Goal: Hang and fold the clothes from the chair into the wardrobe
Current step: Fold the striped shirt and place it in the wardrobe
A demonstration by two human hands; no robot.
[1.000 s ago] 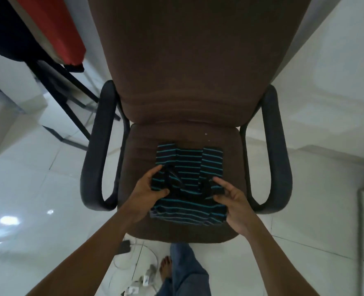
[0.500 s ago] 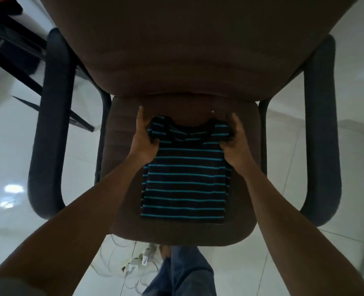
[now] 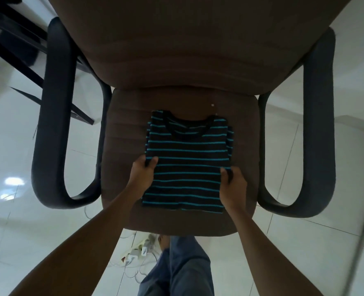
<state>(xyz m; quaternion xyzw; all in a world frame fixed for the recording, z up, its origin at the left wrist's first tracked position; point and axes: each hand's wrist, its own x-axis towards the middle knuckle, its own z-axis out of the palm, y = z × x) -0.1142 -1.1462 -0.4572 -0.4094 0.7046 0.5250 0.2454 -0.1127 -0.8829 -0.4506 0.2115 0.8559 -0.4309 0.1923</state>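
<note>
A black shirt with teal stripes (image 3: 187, 159) lies flat on the brown seat of the office chair (image 3: 125, 146), collar toward the backrest and sleeves folded under. My left hand (image 3: 141, 176) pinches the shirt's left edge about halfway down. My right hand (image 3: 232, 186) pinches the right edge at roughly the same height. No wardrobe is in view.
The chair's black armrests (image 3: 51, 124) flank the seat on both sides, and its tall brown backrest (image 3: 187, 39) fills the top. A dark frame (image 3: 12, 45) stands at the upper left. A power strip with cables (image 3: 138, 253) lies on the white tiled floor by my leg.
Both hands slid from the shirt's shoulders near the collar down to the middle of its side edges. The camera moved closer over the seat.
</note>
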